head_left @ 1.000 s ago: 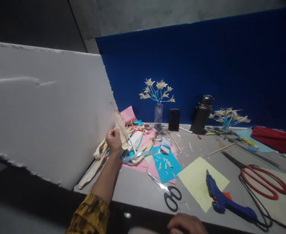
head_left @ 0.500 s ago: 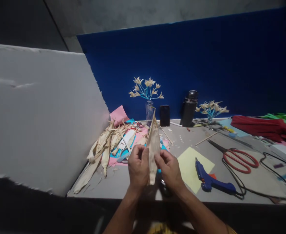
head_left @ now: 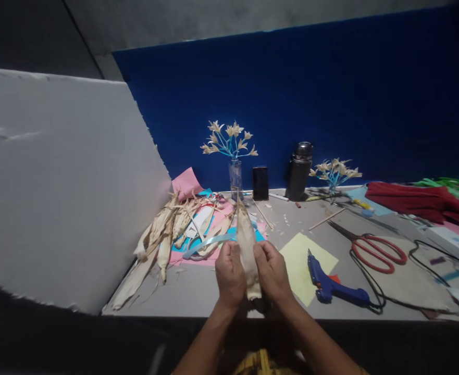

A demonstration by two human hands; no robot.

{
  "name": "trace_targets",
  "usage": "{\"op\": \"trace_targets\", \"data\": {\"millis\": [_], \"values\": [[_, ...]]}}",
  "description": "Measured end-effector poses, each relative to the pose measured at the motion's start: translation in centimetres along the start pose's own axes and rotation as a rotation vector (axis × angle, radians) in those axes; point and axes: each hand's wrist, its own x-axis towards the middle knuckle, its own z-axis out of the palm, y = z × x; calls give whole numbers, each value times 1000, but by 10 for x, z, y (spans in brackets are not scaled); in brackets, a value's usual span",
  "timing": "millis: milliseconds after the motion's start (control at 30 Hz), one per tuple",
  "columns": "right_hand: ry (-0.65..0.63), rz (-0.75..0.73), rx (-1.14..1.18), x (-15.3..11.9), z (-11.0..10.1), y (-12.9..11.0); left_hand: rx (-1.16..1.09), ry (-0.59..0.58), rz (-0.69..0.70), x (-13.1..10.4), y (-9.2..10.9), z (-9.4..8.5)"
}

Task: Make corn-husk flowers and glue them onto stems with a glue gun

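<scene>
A long pale corn husk stands upright between my hands near the table's front edge, its pointed tip up. My left hand pinches its left edge, fingers curled. On the opposite edge, my right hand grips the husk between thumb and bent fingers. Left of my hands lies a pile of dried husks beside pink and blue paper. A light blue strip curves over the papers. To the right, a blue glue gun rests partly on a yellow sheet.
Red-handled scissors lie at the right. Behind stand a glass vase with husk flowers, a black phone, a dark flask and more husk flowers. Red cloth lies at the far right. A white panel borders the left.
The husk has turned so its broad face shows more and its tip is lower. My left hand has shifted slightly right. The whole view has moved a little, and more of the blue strip shows.
</scene>
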Motion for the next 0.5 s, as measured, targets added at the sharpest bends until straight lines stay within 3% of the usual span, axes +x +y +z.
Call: {"op": "trace_targets", "data": {"millis": [167,333,500], "values": [[108,-67,-65,9,-9,-4,-11,-81,-22,-14,-4,4],[153,-126,-223,2,-4,4,-209,-188,-131,-8,12,4],[122,-200,-303,-7,5,7,-171,30,-104,11,23,7]]}}
